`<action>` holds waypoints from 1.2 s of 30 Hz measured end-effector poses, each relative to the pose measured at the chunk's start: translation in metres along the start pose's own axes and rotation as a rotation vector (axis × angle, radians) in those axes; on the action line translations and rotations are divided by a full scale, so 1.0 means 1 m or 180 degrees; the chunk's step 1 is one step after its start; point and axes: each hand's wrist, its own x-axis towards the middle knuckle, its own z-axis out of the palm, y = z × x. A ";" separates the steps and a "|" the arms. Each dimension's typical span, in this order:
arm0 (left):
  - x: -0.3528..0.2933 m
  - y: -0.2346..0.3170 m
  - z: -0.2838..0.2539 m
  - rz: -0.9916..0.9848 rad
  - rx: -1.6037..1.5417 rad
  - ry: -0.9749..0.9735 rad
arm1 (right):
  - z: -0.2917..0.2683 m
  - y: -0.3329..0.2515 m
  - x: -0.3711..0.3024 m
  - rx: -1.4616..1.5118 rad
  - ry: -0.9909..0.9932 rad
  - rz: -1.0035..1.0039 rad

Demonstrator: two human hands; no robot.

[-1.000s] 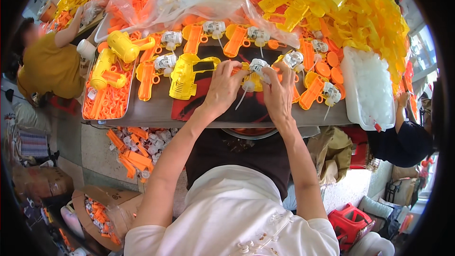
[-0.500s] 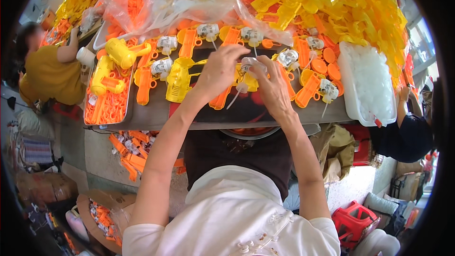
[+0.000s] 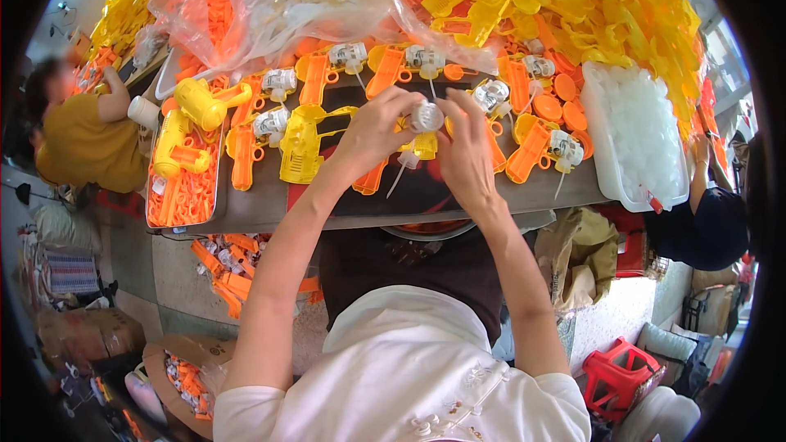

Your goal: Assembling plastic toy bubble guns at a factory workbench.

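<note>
The person's two hands face each other over the middle of the worktop [image 3: 254,206], a small gap between them. The left hand [image 3: 379,128] pinches a clear round mechanism [image 3: 426,117] at its left side; the right hand [image 3: 467,151] curls close at its right, though I can't tell whether those fingertips grip it. A yellow part [image 3: 423,146] sits just below the mechanism, and a thin white strip [image 3: 396,179] slants down toward the near edge. Beneath the left hand, an orange handle [image 3: 372,177] lies on a dark red-and-black mat [image 3: 426,198].

Just left of that hand lies an open yellow shell [image 3: 301,151]. Orange handles fitted with clear mechanisms stand in rows to the left, the right and the far side. Farther left, a metal tray [image 3: 219,188] holds small orange pieces, with two yellow pistol-shaped bodies on top. To the right, orange discs [image 3: 565,88] lie beside a white bin [image 3: 600,168] full of translucent pieces. A crumpled plastic bag [image 3: 274,20] and a big heap of yellow parts [image 3: 532,8] fill the far side. Beyond the left end, a co-worker in a mustard top [image 3: 90,143] sits.
</note>
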 end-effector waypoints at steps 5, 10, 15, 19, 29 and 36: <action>-0.023 -0.004 0.017 -0.0419 -0.0635 0.0743 | 0.014 -0.025 -0.027 -0.0716 0.0070 0.0376; -0.022 -0.011 0.024 -0.0254 -0.0905 0.0978 | 0.022 -0.020 -0.026 -0.0626 0.0105 0.0464; -0.026 -0.018 0.026 -0.0240 -0.0787 0.0900 | -0.007 -0.001 0.000 0.0550 -0.0766 0.0971; -0.029 -0.019 0.025 -0.0521 -0.0902 0.0859 | -0.023 0.010 0.039 0.0157 -0.1007 0.0731; -0.028 -0.017 0.028 -0.0001 -0.0678 0.0804 | 0.003 0.026 0.036 -0.0429 -0.0097 -0.0017; -0.033 -0.012 0.021 0.0294 0.0193 0.0590 | -0.002 -0.031 0.018 0.0326 -0.0616 0.0782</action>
